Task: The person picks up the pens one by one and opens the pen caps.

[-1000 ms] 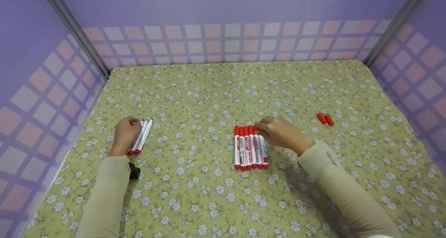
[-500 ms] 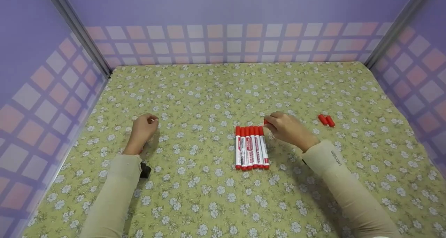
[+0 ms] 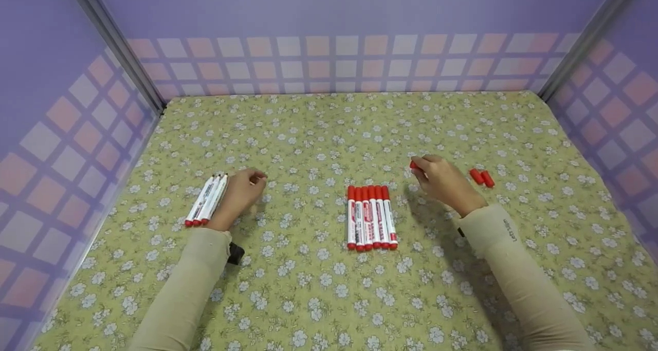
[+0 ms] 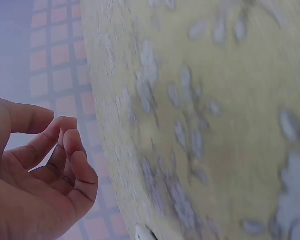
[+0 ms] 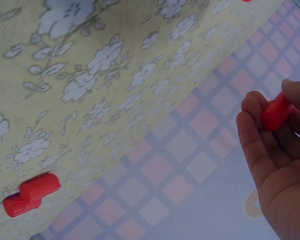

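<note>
My right hand (image 3: 444,181) pinches a red marker cap (image 5: 276,114) between thumb and fingers, held above the cloth right of centre. To its right, two loose red caps (image 3: 476,176) lie side by side; the right wrist view shows them too. A flat row of several red-capped white markers (image 3: 371,220) sits in the middle of the table. My left hand (image 3: 239,194) holds nothing, its fingers loosely bent with the thumb near the index finger. Just left of that hand lie several uncapped markers (image 3: 202,202), dark tips away from me, red ends towards me; the wrist partly overlaps them.
A yellow-green flowered cloth (image 3: 308,130) covers the table. Purple panels with pink and white squares (image 3: 344,58) stand at the back and both sides, joined at grey corner posts (image 3: 110,48).
My left hand has moved right, away from the uncapped markers, which show again. The right hand has drawn away from the marker row, rightwards and farther back, with the red cap.
</note>
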A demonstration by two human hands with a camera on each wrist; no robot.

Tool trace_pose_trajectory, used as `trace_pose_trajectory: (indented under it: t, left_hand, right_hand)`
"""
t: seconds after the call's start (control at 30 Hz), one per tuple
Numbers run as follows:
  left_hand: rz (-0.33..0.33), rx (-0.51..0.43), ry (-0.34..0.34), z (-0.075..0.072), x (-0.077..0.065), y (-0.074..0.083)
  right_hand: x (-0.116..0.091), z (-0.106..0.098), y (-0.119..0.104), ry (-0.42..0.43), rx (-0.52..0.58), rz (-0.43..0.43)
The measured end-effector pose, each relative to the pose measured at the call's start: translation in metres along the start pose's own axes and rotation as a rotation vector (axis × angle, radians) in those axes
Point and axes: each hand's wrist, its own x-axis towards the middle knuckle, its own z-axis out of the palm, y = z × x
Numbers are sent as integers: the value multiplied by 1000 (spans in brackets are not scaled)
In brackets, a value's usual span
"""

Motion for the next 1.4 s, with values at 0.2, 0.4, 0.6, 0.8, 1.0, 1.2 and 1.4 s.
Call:
trace_pose_trajectory:
  t: [0.2, 0.4, 0.6, 0.8, 1.0, 1.2, 1.4]
  left_hand:
    - [41, -28, -46, 15, -2, 15]
    - [76, -30, -81, 30, -1, 25]
    - [75, -55, -119, 45, -1, 37]
    - [102, -62, -158, 59, -4, 50]
    - [127, -49, -192, 72, -4, 61]
    - [140, -67, -213, 83, -5, 68]
    - [102, -70, -252, 94, -3, 75]
  right_hand:
    - [-2, -4, 13, -38, 47, 133]
    - [-6, -7, 30, 31, 59, 157]
    - [-12, -10, 44, 46, 65, 201]
    - [-18, -14, 55, 60, 109, 257]
    - [-21, -21, 67, 35, 187, 343]
    - [-26, -29, 80, -21, 228, 433]
    - [-32, -35, 94, -77, 270, 517]
